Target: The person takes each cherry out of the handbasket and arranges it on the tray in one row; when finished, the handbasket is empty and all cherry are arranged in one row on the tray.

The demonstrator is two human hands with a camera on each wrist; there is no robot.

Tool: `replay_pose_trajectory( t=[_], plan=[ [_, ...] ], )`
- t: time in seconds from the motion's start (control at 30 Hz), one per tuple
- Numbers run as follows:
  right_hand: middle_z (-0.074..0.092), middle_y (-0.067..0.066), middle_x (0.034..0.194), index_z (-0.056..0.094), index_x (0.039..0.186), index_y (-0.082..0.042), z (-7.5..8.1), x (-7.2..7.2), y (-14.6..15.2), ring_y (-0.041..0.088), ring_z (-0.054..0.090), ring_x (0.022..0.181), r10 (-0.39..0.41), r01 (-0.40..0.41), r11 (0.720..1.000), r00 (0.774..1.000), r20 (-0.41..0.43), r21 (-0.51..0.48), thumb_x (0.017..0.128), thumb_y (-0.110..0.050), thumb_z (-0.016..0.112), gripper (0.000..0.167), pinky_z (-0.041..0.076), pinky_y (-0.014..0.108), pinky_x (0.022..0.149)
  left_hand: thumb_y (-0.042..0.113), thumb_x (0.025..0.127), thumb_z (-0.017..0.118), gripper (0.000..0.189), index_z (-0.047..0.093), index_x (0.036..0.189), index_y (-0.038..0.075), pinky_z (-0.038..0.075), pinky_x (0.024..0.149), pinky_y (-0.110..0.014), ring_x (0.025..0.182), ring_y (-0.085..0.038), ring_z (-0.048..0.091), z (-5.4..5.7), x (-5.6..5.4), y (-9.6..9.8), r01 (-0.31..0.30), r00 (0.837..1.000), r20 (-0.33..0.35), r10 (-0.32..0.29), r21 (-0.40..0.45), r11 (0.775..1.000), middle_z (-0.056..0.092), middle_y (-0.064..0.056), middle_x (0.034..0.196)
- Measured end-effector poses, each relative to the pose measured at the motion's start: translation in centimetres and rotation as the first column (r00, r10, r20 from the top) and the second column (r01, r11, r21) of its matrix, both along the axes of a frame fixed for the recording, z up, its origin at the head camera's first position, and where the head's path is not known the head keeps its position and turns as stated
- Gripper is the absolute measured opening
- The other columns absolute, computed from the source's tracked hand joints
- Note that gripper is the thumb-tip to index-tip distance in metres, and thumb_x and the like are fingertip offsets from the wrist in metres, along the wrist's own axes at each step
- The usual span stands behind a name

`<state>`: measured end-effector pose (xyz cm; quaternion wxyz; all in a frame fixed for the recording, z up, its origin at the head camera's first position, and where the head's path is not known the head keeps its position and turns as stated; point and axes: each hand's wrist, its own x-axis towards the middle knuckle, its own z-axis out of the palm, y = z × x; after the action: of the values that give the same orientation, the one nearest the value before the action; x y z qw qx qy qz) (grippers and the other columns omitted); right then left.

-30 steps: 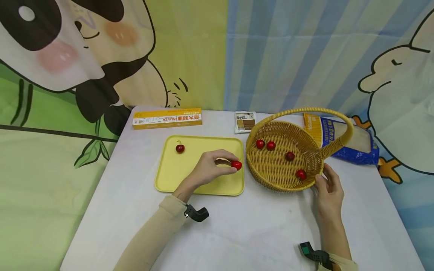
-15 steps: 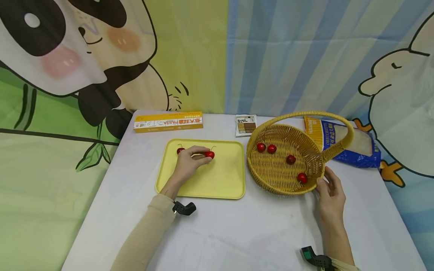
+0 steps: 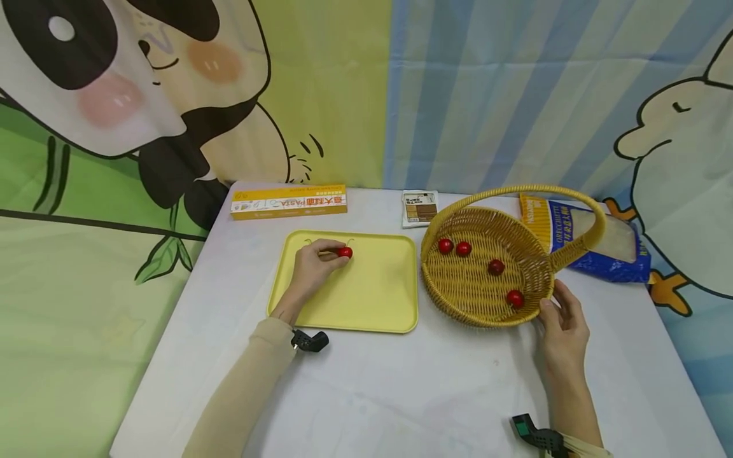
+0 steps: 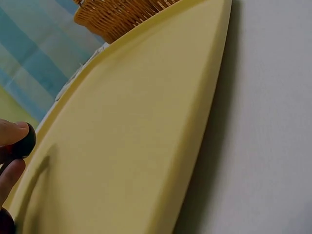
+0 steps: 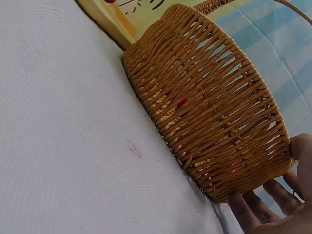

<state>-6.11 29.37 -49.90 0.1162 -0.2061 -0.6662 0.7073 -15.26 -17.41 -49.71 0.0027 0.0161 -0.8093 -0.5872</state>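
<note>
My left hand (image 3: 312, 267) pinches a red cherry (image 3: 345, 252) between thumb and fingertips, over the far left part of the yellow tray (image 3: 366, 299). That cherry (image 4: 25, 142) shows dark in the left wrist view, its shadow falling on the tray. A second cherry (image 4: 6, 222) peeks in at the lower left corner there; in the head view my hand hides all but its stem. My right hand (image 3: 564, 327) grips the near right side of the wicker basket (image 3: 458, 286), thumb at the rim and fingers against the outer wall (image 5: 209, 117). Several cherries (image 3: 495, 267) lie inside the basket.
Behind the tray lies an orange pasta box (image 3: 289, 202). A small flat packet (image 3: 420, 208) sits between box and basket. A blue and yellow pasta bag (image 3: 595, 238) lies behind the basket, whose tall handle (image 3: 515, 189) arches over it. A printed curtain (image 3: 321, 95) hangs behind the table.
My left hand has carried the cherry left across the tray, from near its right edge to beside the other cherry, which it now covers. My right hand stays on the basket.
</note>
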Motion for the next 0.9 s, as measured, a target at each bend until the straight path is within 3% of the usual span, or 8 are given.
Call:
replay_pose_trajectory(
  t=[0.5, 0.9],
  plan=[
    [0.042, 0.004, 0.162, 0.044, 0.158, -0.020, 0.48, -0.37, 0.02, 0.012, 0.052, 0.134, -0.018, 0.017, 0.999, 1.000, -0.010, -0.038, 0.108, -0.014, 0.056, 0.052, 0.052, 0.006, 0.089, 0.010, 0.088, 0.084, 0.028, 0.078, 0.115, 0.011, 0.063, 0.087, -0.033, 0.105, -0.026, 0.075, 0.38, -0.20, -0.53, -0.020, 0.998, -0.068, 0.013, -0.106, 0.994, 0.073, -0.008, 0.117],
    [0.045, 0.005, 0.159, 0.046, 0.157, -0.017, 0.25, 0.03, -0.22, 0.013, 0.054, 0.132, -0.013, 0.012, 0.999, 0.999, -0.044, -0.032, 0.107, -0.013, 0.058, 0.051, 0.053, 0.008, 0.091, 0.001, 0.088, 0.082, 0.029, 0.076, 0.117, 0.002, 0.063, 0.090, -0.036, 0.106, -0.030, 0.074, 0.03, -0.09, -0.34, -0.015, 0.990, -0.137, -0.015, -0.216, 0.976, 0.074, -0.015, 0.118]
  ],
)
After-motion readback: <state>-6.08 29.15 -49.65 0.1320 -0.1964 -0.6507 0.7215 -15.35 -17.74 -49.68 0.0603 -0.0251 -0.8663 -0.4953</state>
